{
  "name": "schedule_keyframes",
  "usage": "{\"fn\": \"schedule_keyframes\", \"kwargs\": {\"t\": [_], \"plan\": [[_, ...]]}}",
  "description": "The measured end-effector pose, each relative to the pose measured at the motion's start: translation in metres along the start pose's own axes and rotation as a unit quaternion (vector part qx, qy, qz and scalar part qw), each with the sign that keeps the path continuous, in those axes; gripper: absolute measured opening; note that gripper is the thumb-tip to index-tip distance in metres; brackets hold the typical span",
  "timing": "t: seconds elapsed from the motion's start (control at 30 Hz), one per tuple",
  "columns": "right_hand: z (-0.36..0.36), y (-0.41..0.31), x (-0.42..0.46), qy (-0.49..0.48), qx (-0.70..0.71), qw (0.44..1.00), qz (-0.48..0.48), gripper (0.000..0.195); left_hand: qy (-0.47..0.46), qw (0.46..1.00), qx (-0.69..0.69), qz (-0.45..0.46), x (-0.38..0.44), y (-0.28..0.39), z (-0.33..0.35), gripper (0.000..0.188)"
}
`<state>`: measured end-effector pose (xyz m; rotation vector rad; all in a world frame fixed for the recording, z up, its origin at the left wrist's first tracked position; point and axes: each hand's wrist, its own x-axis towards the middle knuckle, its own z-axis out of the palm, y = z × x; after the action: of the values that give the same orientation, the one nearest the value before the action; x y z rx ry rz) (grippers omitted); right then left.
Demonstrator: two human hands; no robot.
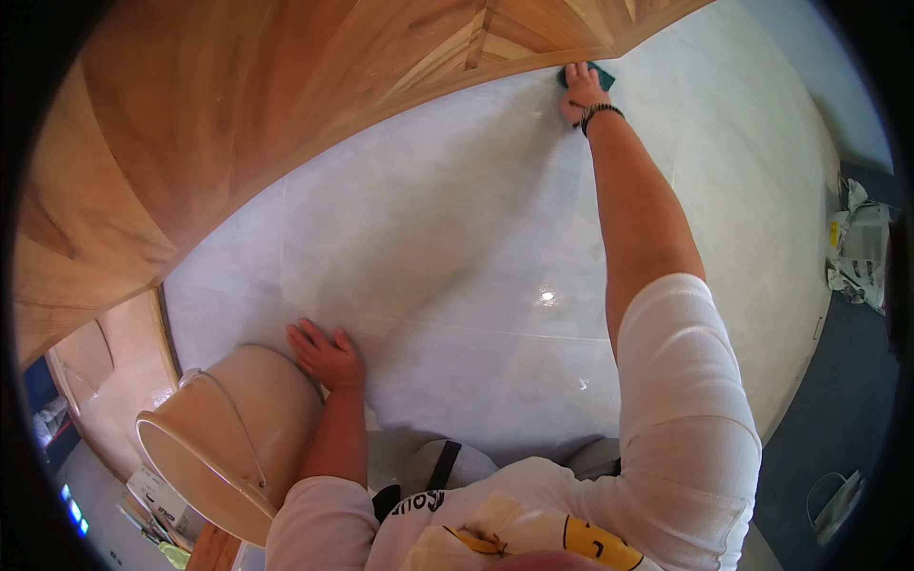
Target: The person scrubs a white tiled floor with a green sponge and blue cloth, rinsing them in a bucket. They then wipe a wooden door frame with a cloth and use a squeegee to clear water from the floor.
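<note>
My right hand (587, 94) reaches far forward with a braided bracelet at the wrist. Under its fingers is a green scouring pad (605, 76), pressed flat on the pale grey tiled surface (443, 235), close to the edge of a wooden panel (307, 78). Part of the pad is hidden by the fingers. Nearer to me, my left hand (328, 357) rests on the tiles with its fingers apart and nothing in them. A beige plastic bucket (243, 407) with a wire handle stands just beside that hand and forearm.
Thin joints cross the tiles. At the right rim lies a torn white bag (860, 246) on the dark floor (828, 371), with a white face mask (839, 508) lower down. A printed carton (161, 503) and several sticks or tools are at the lower left.
</note>
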<state>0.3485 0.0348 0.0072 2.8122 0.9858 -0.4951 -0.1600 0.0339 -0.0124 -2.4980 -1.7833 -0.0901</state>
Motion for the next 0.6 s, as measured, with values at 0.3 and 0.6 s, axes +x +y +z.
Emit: {"fn": "schedule_keyframes", "kwargs": {"t": [0.3, 0.6], "plan": [[-0.031, -0.03, -0.038, -0.072, 0.016, 0.997, -0.025, 0.042, 0.008, 0.999, 0.029, -0.014, 0.001, -0.004, 0.004, 0.059], [-0.031, -0.142, -0.085, -0.041, 0.829, 0.55, 0.094, 0.05, 0.006, 0.999, 0.02, -0.025, 0.003, 0.002, -0.001, 0.059]]}}
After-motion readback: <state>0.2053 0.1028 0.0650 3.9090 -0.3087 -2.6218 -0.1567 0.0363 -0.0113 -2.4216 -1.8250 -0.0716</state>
